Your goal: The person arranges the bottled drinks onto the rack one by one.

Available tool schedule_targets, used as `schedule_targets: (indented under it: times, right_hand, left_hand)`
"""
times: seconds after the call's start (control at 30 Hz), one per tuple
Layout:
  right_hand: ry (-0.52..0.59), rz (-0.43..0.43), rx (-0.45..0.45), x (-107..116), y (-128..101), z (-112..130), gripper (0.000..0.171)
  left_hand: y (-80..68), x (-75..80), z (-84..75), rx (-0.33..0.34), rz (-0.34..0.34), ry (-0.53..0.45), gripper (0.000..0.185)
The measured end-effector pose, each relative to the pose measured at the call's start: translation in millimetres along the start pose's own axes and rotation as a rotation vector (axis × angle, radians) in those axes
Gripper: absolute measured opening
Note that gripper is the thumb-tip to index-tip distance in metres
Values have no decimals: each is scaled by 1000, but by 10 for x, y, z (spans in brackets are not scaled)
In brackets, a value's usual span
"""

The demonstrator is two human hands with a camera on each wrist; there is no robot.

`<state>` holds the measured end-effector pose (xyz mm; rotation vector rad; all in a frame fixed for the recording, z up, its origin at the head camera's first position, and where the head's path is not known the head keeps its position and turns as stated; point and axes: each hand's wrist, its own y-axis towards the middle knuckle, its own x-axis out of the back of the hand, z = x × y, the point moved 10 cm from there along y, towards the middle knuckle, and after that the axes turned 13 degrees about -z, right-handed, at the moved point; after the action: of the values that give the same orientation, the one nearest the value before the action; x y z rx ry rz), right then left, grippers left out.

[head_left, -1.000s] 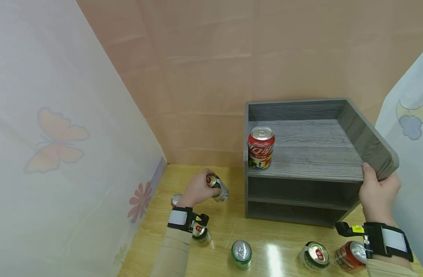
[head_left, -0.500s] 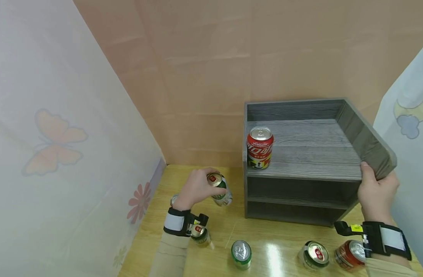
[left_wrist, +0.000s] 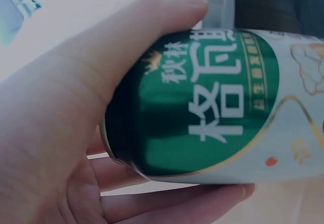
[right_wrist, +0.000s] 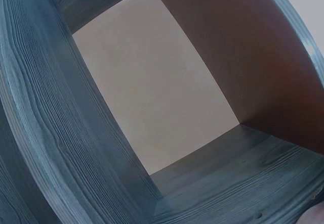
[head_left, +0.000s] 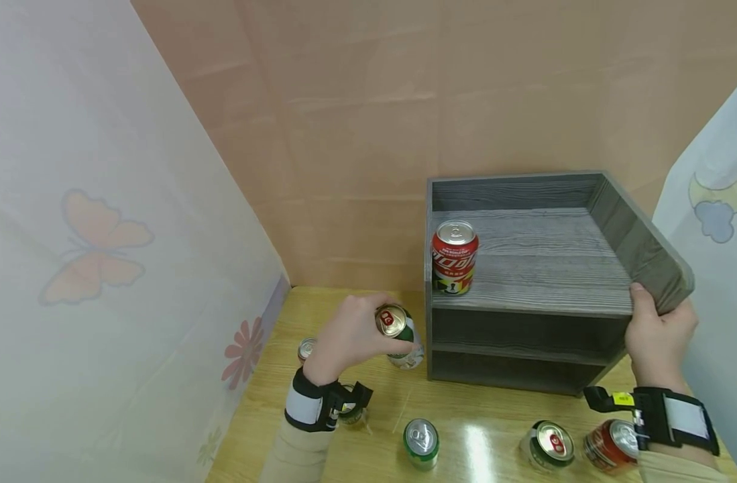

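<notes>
- Head view showed the left hand [head_left: 347, 335] curled round a green can [head_left: 400, 333], lifted clear of the table [head_left: 483, 409] and tilted, its gold top facing the camera
- Left wrist view showed the same grip close up: thumb over the can [left_wrist: 212, 102], fingers [left_wrist: 172, 206] wrapped beneath it, green band nearest the palm and white body beyond
- That can hung just beside the left wall of the grey shelf [head_left: 525, 282], level with its lower openings
- Right hand [head_left: 660, 339] gripped the shelf's front right corner, thumb on the top tray and fingers bent under the side wall
- Right wrist view took in only the grey wood [right_wrist: 61, 133] of the shelf, seen from inside, with a pale wall beyond it
- Red can [head_left: 455, 257] stood upright on the top tray, near its front left corner
- On the table below the left wrist stood a small can [head_left: 351, 410], partly hidden by the wrist strap, and another can top [head_left: 306, 349] showed behind that hand
- Nearer the front edge stood a second green can [head_left: 420, 441], then a can with a red tab area [head_left: 548, 445], then a red-brown can [head_left: 611, 445] by the right wrist
</notes>
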<state>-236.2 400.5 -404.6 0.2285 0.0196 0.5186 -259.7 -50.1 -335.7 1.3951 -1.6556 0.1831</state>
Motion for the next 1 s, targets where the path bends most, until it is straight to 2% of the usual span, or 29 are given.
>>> schedule_targets:
  times: [0.23, 0.43, 0.73, 1.0]
  right_hand:
    - [-20, 8, -14, 4, 3, 5, 28]
    - [-24, 13, -10, 2, 9, 17, 27]
    - [-32, 10, -1, 6, 2, 24, 25]
    - [-24, 4, 4, 16, -2, 12, 21]
  left_hand:
    - [-42, 2, -316, -79, -20, -28, 62]
    - [-62, -116, -524, -165, -17, 6, 67]
    - [-122, -315, -704, -301, -30, 70, 72]
    - [-162, -448, -785, -372, -93, 168, 75]
